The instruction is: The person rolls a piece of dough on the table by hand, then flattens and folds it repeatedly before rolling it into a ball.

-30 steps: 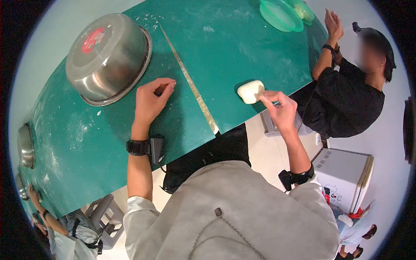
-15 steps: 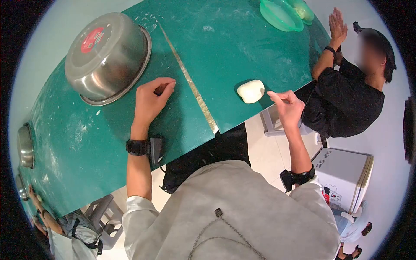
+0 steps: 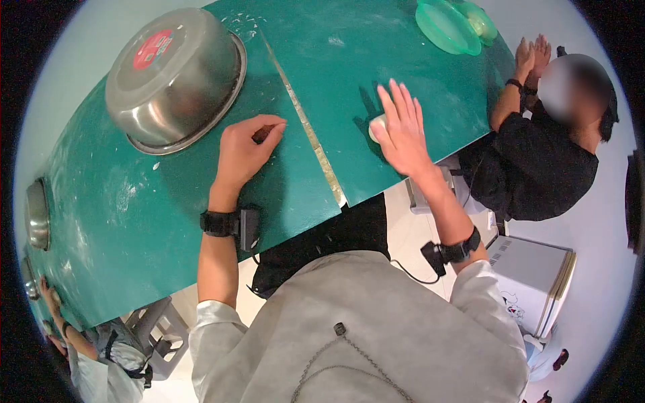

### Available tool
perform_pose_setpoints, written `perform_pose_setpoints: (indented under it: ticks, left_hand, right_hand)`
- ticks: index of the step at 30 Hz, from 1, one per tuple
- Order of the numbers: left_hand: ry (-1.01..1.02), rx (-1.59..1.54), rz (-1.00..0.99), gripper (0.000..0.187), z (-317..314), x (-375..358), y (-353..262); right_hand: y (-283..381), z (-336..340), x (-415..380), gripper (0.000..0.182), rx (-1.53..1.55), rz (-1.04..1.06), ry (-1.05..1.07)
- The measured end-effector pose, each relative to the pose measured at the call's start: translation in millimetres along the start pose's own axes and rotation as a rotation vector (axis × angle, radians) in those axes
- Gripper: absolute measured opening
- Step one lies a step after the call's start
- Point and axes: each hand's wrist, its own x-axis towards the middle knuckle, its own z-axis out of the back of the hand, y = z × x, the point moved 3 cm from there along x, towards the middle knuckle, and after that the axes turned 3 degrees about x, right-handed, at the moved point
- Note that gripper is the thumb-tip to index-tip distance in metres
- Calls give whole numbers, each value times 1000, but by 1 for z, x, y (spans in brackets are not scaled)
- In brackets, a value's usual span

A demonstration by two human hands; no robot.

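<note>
A pale, smooth lump of dough [image 3: 376,127] lies on the green table, mostly covered by my right hand [image 3: 403,134]. That hand is palm down over it with straight fingers pointing away from me. On the other side of the seam, my left hand [image 3: 247,151] hovers over the table with curled fingers, the thumb meeting the fingertips. I cannot tell whether it holds anything small. Just beyond it sits a large steel basin [image 3: 171,84], turned upside down with a red label on its base.
A pale strip [image 3: 312,138] marks a seam across the green table [image 3: 322,67]. Translucent green bowls [image 3: 449,27] stand at the far right. Two small steel bowls sit at the left edge. A person in black [image 3: 537,158] sits on the right, palms together; another person works at lower left.
My right hand has moved from beside the dough to over it, and its fingers have gone from pinched to stretched out. My left hand keeps its curled pose.
</note>
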Motion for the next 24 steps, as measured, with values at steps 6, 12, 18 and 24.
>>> perform_pose_setpoints:
  ticks: [6,12,18,24]
  left_hand:
    - [-16,2,27,15,0,0,2]
    - [-36,44,-42,14,-2,3,-4]
    - [-57,21,-44,14,-3,2,-1]
    - [-40,-9,-28,14,-3,1,3]
  right_hand:
    - [-17,-34,93,68,-55,-90,-114]
    - [-23,-37,82,30,210,-17,-399]
    - [1,12,23,32,15,322,-94]
    - [-8,51,12,23,312,38,-182]
